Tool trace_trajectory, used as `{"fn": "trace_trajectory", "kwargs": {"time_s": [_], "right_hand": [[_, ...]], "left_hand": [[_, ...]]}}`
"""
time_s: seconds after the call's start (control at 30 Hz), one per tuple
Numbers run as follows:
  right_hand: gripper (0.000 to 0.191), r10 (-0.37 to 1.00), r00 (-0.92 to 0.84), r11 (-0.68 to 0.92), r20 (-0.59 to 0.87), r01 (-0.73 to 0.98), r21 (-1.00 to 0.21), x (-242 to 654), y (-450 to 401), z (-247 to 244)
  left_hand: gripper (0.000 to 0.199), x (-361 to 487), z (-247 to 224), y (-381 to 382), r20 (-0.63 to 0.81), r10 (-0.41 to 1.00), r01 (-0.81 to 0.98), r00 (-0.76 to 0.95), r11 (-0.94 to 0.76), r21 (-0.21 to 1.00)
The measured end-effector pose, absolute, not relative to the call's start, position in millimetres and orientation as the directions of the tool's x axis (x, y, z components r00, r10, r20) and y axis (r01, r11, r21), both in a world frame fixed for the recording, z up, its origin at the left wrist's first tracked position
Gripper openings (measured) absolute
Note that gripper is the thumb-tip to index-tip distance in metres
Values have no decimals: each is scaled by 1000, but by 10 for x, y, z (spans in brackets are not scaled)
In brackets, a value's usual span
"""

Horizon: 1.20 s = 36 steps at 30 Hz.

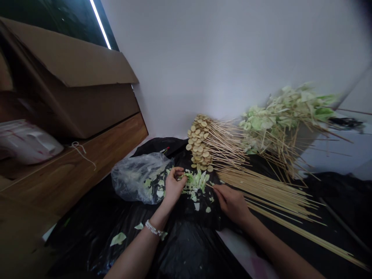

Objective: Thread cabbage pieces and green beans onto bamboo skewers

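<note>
A skewer (209, 186) is gripped in the closed right hand (231, 199), pointed toward cabbage pieces (200, 180) on black plastic (186, 236). The left hand (174, 182) is half curled at their edge; its hold cannot be determined.

Pale wall (209, 58), wooden ledge (116, 145), bright light strip (100, 24)

Black plastic sheeting (90, 221) under leaf scraps (200, 181), sticks (270, 192), clear bag (136, 176)
</note>
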State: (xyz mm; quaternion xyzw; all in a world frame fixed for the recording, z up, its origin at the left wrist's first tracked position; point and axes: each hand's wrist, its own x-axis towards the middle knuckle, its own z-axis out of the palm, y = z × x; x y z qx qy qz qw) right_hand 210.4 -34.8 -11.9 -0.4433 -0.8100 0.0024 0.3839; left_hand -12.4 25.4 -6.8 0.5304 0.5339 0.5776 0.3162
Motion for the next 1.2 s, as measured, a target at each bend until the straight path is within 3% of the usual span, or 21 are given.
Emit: {"fn": "trace_trajectory", "kwargs": {"time_s": [0.07, 0.33, 0.57, 1.2], "right_hand": [[23, 726, -321, 605, 608, 719, -342, 2100, -353, -125], [24, 741, -342, 598, 579, 728, -336, 2099, -355, -159], [23, 743, -307, 585, 595, 731, -352, 2107, -354, -127], [23, 741, -268, 563, 615, 747, -353, 2111, -332, -171]], "left_hand": [[31, -132, -80, 256, 260, 943, 211, -207, -217, 953], [12, -121, -71, 235, 239, 954, 252, -179, -190, 949], [14, -94, -48, 234, 183, 965, 101, -187, -167, 981], [9, -14, 29, 133, 344, 937, 90, -63, -338, 937]]}}
